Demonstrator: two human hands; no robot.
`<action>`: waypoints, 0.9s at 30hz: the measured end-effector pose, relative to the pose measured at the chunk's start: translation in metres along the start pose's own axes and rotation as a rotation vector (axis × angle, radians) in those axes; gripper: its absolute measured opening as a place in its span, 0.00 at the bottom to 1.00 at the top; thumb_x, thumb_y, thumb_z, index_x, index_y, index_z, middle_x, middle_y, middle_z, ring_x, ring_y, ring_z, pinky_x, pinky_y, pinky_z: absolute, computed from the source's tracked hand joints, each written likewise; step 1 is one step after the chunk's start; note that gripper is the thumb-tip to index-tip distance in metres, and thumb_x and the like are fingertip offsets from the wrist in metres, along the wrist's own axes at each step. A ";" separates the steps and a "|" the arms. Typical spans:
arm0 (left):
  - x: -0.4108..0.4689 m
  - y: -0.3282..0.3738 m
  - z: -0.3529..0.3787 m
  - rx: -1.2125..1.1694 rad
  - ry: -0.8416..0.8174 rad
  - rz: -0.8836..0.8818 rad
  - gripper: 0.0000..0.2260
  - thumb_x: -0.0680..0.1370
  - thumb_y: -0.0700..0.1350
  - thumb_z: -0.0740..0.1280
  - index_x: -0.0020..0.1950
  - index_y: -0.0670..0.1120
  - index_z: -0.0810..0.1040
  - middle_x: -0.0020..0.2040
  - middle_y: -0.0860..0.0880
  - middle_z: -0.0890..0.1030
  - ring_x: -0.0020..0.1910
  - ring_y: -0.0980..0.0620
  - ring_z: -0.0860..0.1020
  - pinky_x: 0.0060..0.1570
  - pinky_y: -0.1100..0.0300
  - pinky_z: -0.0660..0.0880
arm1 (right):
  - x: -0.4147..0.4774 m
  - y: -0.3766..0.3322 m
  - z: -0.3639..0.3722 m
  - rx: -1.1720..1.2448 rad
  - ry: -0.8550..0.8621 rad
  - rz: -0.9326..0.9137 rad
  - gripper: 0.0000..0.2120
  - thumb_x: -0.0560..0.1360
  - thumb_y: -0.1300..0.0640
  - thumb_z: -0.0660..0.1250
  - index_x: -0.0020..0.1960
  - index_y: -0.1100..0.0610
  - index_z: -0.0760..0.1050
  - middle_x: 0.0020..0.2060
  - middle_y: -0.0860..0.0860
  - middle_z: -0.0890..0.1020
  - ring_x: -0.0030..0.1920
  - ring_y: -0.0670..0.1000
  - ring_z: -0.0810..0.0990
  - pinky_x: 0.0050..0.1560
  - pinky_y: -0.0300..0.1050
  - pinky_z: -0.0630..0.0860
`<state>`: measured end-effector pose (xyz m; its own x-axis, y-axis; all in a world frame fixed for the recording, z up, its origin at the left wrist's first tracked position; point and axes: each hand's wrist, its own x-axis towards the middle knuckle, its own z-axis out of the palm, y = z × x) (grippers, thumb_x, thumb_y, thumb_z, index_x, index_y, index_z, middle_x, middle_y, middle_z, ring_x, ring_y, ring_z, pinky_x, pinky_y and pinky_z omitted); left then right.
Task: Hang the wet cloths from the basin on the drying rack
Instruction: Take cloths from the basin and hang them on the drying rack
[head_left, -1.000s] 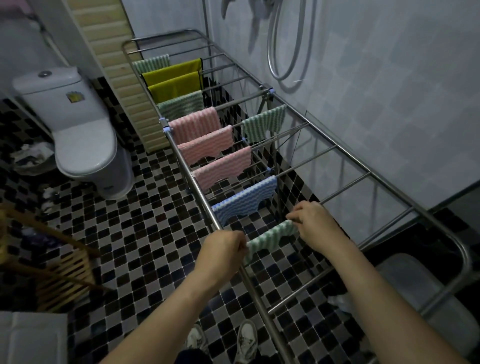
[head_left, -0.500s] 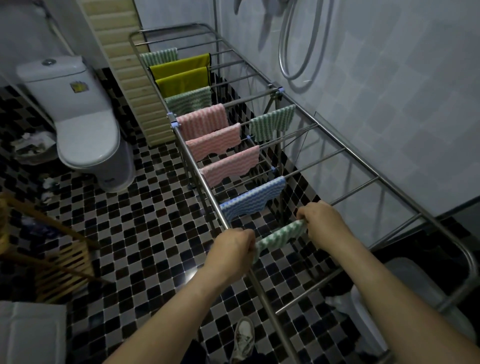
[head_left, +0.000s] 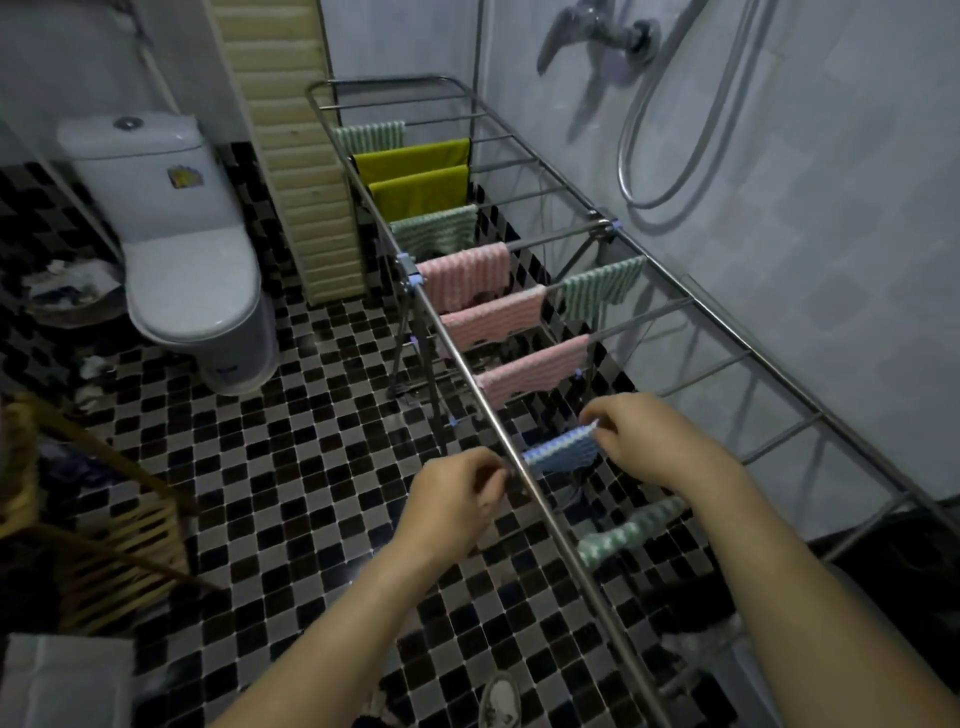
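Fingers (head_left: 602, 425), right hand (head_left: 649, 441): pinching corner of blue cloth (head_left: 558, 454)
Fingers (head_left: 493, 475), left hand (head_left: 457, 499): curled beside rail (head_left: 469, 374), grip unclear
Cloth: wavy-ribbed, draped between them

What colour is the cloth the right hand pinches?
Blue with pale wavy stripes: the cloth at the right hand. Head view, the only one.

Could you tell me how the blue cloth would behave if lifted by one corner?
Likely floppy: the blue cloth drapes sagging over the drying rack. Probably light, since the right hand pinches its edge with fingertips only. Its ribbed weave should resist slipping.
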<state>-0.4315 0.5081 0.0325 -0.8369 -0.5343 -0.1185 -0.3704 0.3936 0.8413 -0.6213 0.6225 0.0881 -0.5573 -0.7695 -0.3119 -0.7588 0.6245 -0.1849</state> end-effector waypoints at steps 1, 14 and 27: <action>0.000 -0.003 -0.011 -0.022 0.003 -0.014 0.06 0.79 0.46 0.65 0.53 0.53 0.80 0.42 0.58 0.80 0.40 0.67 0.78 0.42 0.70 0.77 | 0.003 -0.013 -0.005 0.026 -0.002 -0.020 0.13 0.80 0.56 0.61 0.63 0.53 0.76 0.57 0.51 0.81 0.53 0.53 0.79 0.51 0.48 0.77; -0.012 -0.102 -0.220 -0.141 0.479 -0.258 0.09 0.80 0.44 0.62 0.49 0.58 0.78 0.39 0.56 0.81 0.38 0.64 0.79 0.37 0.68 0.75 | 0.112 -0.274 -0.023 0.388 0.043 -0.345 0.10 0.78 0.55 0.65 0.57 0.50 0.80 0.51 0.43 0.82 0.51 0.41 0.78 0.53 0.37 0.73; -0.027 -0.226 -0.369 -0.533 1.070 -0.684 0.12 0.80 0.38 0.56 0.48 0.47 0.78 0.36 0.46 0.81 0.33 0.52 0.76 0.35 0.60 0.71 | 0.226 -0.490 0.030 1.177 -0.701 -0.181 0.09 0.78 0.58 0.65 0.55 0.61 0.78 0.44 0.58 0.85 0.41 0.51 0.81 0.41 0.42 0.78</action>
<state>-0.1765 0.1571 0.0401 0.2531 -0.9091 -0.3310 -0.1781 -0.3801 0.9076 -0.3655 0.1462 0.0801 0.0676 -0.8429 -0.5338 0.1229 0.5380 -0.8340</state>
